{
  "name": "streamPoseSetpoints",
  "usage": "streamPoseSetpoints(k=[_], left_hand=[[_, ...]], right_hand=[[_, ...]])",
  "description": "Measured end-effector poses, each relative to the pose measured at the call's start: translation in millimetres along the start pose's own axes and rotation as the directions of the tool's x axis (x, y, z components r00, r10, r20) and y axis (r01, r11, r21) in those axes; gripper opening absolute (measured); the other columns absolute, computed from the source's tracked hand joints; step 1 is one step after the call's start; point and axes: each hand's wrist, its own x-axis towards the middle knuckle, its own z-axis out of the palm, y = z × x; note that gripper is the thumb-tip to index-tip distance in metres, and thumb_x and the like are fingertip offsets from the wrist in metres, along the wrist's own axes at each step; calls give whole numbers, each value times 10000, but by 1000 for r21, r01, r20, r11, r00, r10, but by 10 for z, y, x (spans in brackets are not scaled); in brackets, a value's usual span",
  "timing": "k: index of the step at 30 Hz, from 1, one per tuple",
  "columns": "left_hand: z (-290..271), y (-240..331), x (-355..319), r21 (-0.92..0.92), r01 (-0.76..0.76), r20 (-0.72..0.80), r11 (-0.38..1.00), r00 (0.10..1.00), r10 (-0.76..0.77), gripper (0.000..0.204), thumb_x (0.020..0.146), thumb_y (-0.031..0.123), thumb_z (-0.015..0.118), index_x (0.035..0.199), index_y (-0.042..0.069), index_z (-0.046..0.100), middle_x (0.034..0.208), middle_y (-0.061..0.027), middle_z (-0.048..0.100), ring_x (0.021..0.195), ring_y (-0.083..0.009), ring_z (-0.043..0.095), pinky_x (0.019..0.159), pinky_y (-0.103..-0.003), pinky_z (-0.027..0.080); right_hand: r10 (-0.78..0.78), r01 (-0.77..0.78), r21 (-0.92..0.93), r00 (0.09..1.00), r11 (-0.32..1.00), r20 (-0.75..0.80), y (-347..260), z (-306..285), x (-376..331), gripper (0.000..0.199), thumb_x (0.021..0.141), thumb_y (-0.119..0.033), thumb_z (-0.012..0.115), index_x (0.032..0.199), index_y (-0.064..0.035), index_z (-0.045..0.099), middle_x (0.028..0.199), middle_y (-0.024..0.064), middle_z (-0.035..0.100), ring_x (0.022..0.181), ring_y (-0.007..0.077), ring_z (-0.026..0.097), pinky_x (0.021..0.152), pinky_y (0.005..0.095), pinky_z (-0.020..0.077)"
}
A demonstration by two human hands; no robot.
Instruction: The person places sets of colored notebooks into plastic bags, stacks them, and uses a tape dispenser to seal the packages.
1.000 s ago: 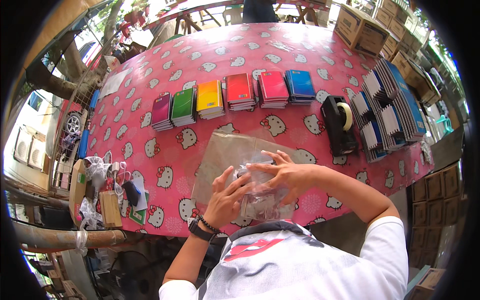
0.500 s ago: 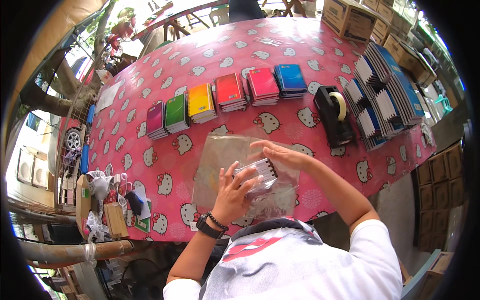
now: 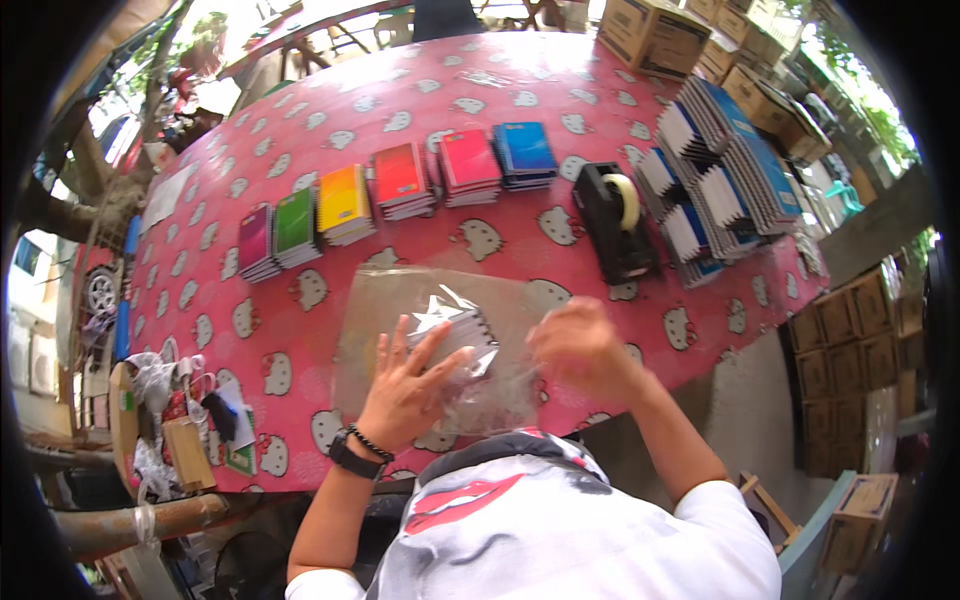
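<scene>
On a pile of clear plastic bags [image 3: 362, 340] lies a small spiral notebook bundle [image 3: 474, 332], wrapped in shiny clear plastic. My left hand [image 3: 400, 393] rests on the near left side of this bundle, fingers spread and flat. To the right of it, apart from the bundle, my right hand [image 3: 580, 345] is smeared by motion. Its fingers look curled, but whether they hold anything cannot be seen. The bundle's cover is hidden by glare and my fingers.
Beyond the bags runs a row of coloured spiral notebook stacks [image 3: 344, 203]. A black tape dispenser [image 3: 616, 225] stands right of them, beside larger piled blue notebooks [image 3: 745, 165]. Plastic-wrapped odds and ends [image 3: 187, 410] sit at the left edge. Cardboard boxes [image 3: 655, 38] stand at the far right corner.
My right hand has left the notebook bundle, moving right, its fingers now curled and blurred. My left hand stays on the bundle with fingers spread. The whole view has shifted.
</scene>
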Motion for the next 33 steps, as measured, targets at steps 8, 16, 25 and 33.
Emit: streamPoseSetpoints(k=[8, 16, 25, 33], left_hand=[[45, 6, 44, -18, -33, -51, 999, 998, 32, 684, 651, 49, 566, 1291, 272, 475, 1452, -51, 285, 1348, -404, 174, 1024, -632, 183], [15, -16, 7, -21, -18, -56, 1000, 998, 17, 685, 646, 38, 564, 1286, 269, 483, 1446, -51, 297, 1346, -397, 189, 1025, -628, 187], [35, 10, 15, -48, -19, -36, 999, 999, 17, 704, 633, 43, 564, 1290, 282, 480, 1455, -46, 284, 1350, -397, 180, 1024, -636, 175], [39, -27, -19, -13, -6, -16, 1000, 1000, 6, 740, 612, 100, 626, 1306, 293, 457, 1470, -37, 251, 1356, -386, 168, 1025, -630, 184]], right_hand=[[777, -784, 297, 339, 546, -531, 1685, -650, -601, 240, 833, -218, 648, 900, 12, 664, 797, 46, 646, 726, 116, 572, 685, 252, 450], [499, -570, 150, 525, 808, -690, 1610, -498, -520, 193, 788, -181, 692, 797, 11, 673, 678, 11, 610, 619, 131, 560, 663, 260, 453], [983, -484, 870, 182, 97, -8, 1501, -299, -1060, 155, 818, -221, 681, 824, -87, 603, 640, -6, 570, 461, 42, 420, 388, 192, 284], [810, -773, 566, 511, 286, 289, 857, -138, -230, 151, 839, -195, 636, 811, -50, 604, 616, -34, 514, 497, 30, 391, 432, 196, 290]])
